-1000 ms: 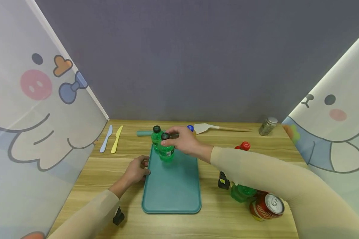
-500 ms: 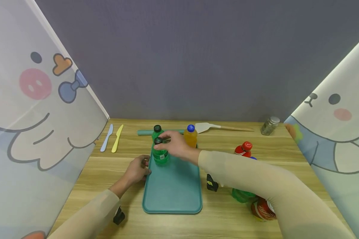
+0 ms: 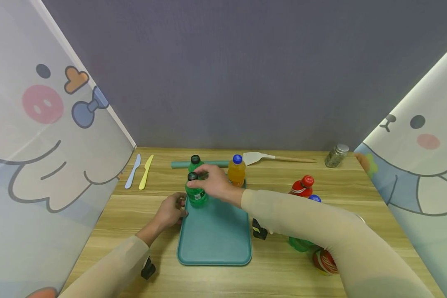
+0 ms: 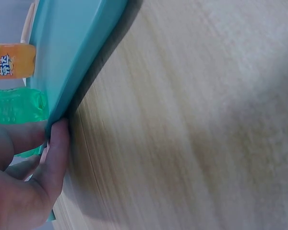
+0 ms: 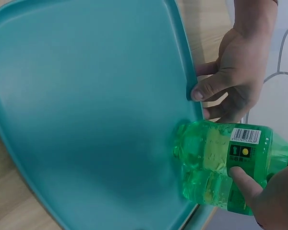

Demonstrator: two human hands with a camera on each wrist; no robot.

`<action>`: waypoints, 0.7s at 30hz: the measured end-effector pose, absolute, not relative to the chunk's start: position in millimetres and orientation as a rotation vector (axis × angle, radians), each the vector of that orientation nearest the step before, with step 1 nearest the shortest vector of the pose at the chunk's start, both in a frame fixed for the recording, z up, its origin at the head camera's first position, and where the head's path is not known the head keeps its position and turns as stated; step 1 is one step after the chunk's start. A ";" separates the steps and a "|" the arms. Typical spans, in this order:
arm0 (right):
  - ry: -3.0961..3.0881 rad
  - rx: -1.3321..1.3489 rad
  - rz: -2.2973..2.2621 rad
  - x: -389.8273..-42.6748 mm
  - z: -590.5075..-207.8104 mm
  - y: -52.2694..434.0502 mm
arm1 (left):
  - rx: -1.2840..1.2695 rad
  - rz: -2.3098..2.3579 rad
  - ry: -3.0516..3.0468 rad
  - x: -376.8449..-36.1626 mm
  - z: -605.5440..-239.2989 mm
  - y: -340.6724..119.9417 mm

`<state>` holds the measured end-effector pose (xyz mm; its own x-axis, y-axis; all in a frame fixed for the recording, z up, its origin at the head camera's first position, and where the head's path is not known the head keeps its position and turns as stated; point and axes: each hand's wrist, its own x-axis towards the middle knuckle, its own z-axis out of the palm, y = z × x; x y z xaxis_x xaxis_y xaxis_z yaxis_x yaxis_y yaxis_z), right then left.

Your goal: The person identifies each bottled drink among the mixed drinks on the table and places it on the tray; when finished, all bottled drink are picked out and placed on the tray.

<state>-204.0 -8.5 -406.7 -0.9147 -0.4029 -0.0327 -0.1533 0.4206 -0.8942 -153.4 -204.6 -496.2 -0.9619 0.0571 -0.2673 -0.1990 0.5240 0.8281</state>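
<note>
My left hand (image 3: 170, 211) pinches the left rim of a teal tray (image 3: 216, 244); in the left wrist view its thumb and fingers (image 4: 60, 148) lie on either side of the edge. My right hand (image 3: 214, 182) grips a green drink bottle (image 3: 196, 198) with a black cap around its upper part. This bottle stands upright at the tray's left edge, its base at the tray surface in the right wrist view. Right behind it is a second green bottle (image 3: 194, 164), partly covered by the hand. An orange soda bottle (image 3: 236, 171) with a blue cap stands at the tray's far right corner.
Blue (image 3: 133, 171) and yellow (image 3: 146, 171) knives lie at the left. Behind the tray are a teal rod (image 3: 180, 164) and a spatula (image 3: 279, 159). A spice jar (image 3: 336, 156) stands far right. My right sleeve partly hides a red-capped bottle (image 3: 301, 187), another green bottle (image 3: 299, 244) and a red can (image 3: 325, 260).
My right hand has moved left with the front green bottle, toward the tray's left rim. The orange bottle has come into fuller view. The left hand stays on the rim.
</note>
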 end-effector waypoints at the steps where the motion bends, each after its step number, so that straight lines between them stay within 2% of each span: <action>1: 2.432 -0.492 -1.497 -203.6 -406.6 -8.8 | -0.119 1.407 2.508 -153.6 -496.0 -204.7; 21: 2.320 -0.500 -1.374 -207.4 -396.1 0.9 | -0.132 1.380 2.520 -154.1 -495.8 -203.2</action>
<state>-207.4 0.9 -396.1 -0.8574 -0.4912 -0.1537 -0.1013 0.4538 -0.8853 -154.1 -203.2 -495.8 -0.9608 0.0467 -0.2733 -0.2052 0.5432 0.8142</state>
